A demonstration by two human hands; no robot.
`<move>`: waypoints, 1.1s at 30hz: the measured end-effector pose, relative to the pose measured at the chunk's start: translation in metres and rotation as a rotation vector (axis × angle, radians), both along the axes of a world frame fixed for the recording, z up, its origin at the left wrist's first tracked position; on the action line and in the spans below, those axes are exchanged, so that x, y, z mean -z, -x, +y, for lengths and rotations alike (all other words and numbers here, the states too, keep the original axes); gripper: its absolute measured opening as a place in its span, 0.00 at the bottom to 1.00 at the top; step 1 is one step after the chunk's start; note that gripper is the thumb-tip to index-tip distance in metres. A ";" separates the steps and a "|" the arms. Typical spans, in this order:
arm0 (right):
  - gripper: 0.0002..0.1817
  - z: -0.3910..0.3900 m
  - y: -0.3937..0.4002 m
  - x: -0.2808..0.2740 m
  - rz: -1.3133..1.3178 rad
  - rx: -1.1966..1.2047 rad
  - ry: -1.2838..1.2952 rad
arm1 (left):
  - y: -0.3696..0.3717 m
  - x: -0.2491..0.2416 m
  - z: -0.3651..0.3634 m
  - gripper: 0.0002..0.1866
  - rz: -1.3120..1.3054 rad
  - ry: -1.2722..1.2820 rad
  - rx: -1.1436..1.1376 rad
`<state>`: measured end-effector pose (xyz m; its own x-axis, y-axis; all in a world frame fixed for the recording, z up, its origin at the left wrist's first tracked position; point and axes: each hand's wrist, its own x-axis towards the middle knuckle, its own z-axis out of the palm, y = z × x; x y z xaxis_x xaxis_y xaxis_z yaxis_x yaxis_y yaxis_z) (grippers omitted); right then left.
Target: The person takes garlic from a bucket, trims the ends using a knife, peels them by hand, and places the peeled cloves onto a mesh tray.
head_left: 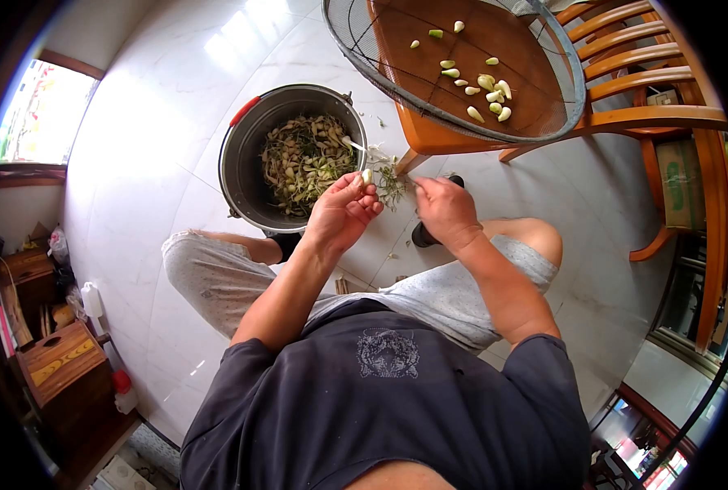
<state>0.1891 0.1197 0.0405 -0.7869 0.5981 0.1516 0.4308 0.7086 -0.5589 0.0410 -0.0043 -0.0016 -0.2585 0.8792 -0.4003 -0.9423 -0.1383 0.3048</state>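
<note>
My left hand pinches a small pale bulb between thumb and fingertips, over the right rim of a metal pot. The pot holds a heap of small bulbs with dry and green stems. To the right, my right hand is closed, palm down; what its fingers hold is too small to make out. Green and whitish trimmings lie on the floor between and beyond the hands. Several peeled white bulbs rest in a round mesh sieve at the upper right.
The sieve lies on the seat of a wooden chair. My knees are spread on either side of the hands, with a dark shoe near my right hand. A wooden cabinet stands at the left, and a green box at the far right.
</note>
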 end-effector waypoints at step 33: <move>0.12 0.012 -0.004 0.006 -0.230 0.022 0.433 | 0.165 0.163 0.008 0.10 1.587 0.972 0.436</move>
